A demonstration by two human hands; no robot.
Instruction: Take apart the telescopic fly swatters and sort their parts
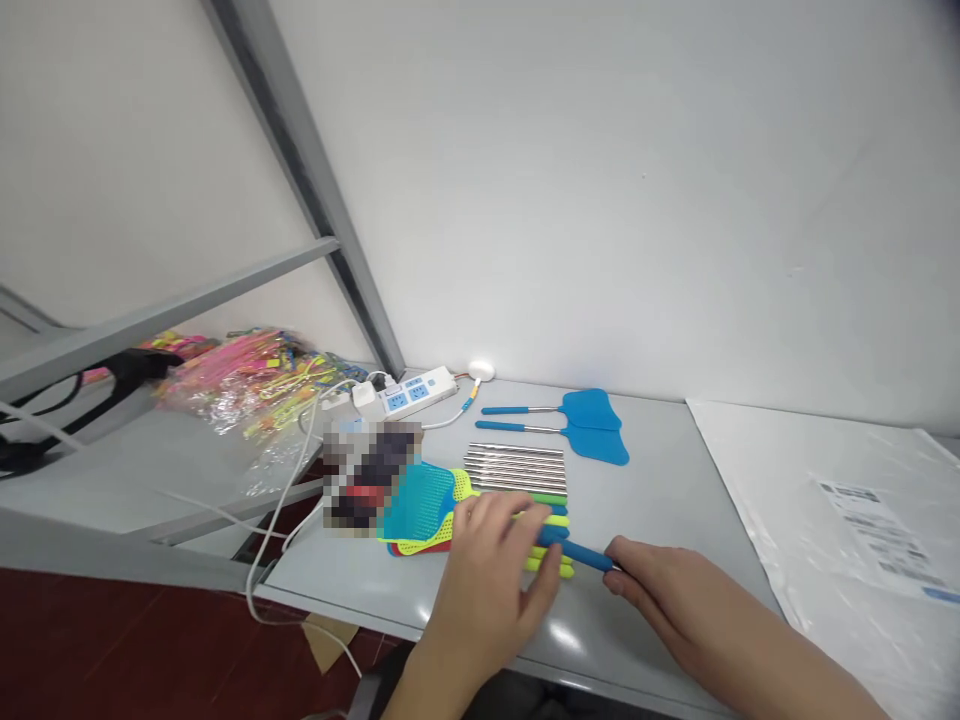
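My left hand (491, 560) reaches over the row of swatter parts, its fingers closed round a blue handle (581, 554). At the handle's right end, my right hand (667, 585) is closed on a thin metal rod, of which only a short bit shows. Under and behind my left hand lie several green, blue and yellow handles (556, 520). Just behind them, several silver metal rods (516, 462) lie side by side. Left of my left hand are stacked mesh fly swatter heads, a teal one (416, 502) on top. Two blue fly swatters (592, 425) lie farther back.
A white power strip (418, 394) with plugs and cables stands by the wall. A pixelated item (371, 485) lies left of the swatter heads. Bagged colourful plastic pieces (247, 375) lie beyond a grey metal frame (330, 200). At right is a white plastic bag (795, 500) with a label.
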